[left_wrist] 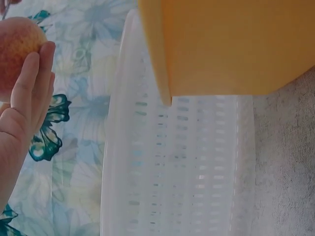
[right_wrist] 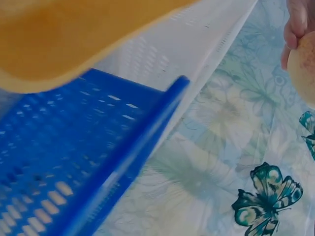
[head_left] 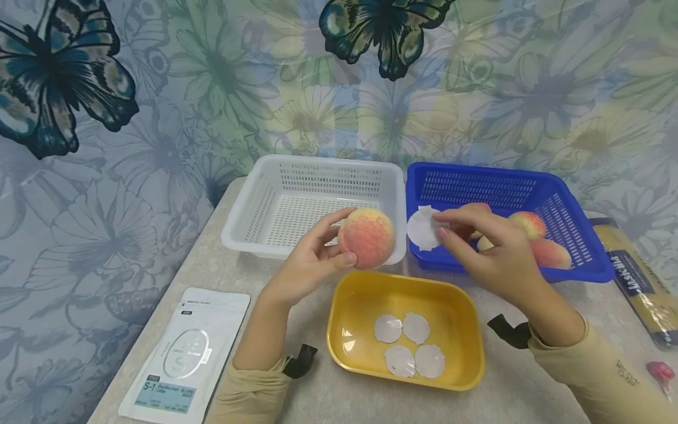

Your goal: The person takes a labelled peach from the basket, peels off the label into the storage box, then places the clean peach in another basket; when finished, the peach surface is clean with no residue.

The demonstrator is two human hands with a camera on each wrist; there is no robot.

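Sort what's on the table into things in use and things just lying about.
In use: peach in left hand; round sticker pinched by right hand; yellow tray with four stickers; blue basket of peaches; white basket.

Lying about: white pouch; yellow packet; pink thing.

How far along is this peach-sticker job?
Four stickers already lie in the yellow tray, yet the white basket looks empty. In hand: the left hand holds a peach while the right hand pinches a fifth sticker. About three peaches remain in the blue basket; whether they carry stickers I cannot tell.
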